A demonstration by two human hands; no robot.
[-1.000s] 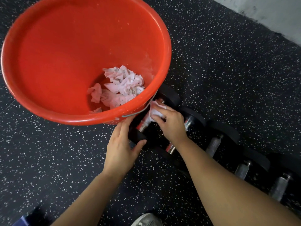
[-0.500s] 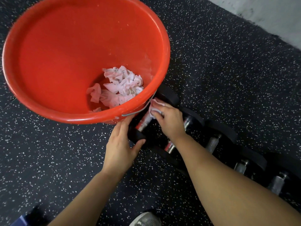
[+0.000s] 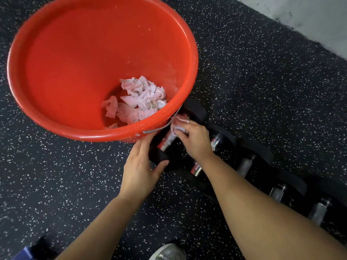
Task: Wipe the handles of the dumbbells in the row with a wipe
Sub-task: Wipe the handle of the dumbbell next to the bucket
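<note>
Bucket rim hides the far part of the first dumbbell (image 3: 170,139); only its lower chrome handle, a red band and the two black end weights show. Row of dumbbells (image 3: 262,166) runs down to the right edge, w/ the right forearm crossing over the 2nd one, so just a bit of its handle shows either side of the wrist. Last ones at the far right are dim, hard to make out. Grey shoe toe (image 3: 167,253) cut off at bottom edge; blue thing at bottom-left corner mostly out of frame, can't ID.

Red bucket (image 3: 56,94) stands on the black speckled floor (image 3: 262,91), touching or just beside the first dumbbell; wire bail hangs at its near side. Inside: heap of crumpled pinkish-white used wipes (image 3: 139,102) at the bottom.

Right hand (image 3: 193,139) has fingers curled tight on a white wipe (image 3: 178,124), pressed at the upper end of the first dumbbell's handle. Left hand (image 3: 139,166) is open, palm down, thumb and fingers spread around that dumbbell's near end weight, steadying it, not fully closed.
</note>
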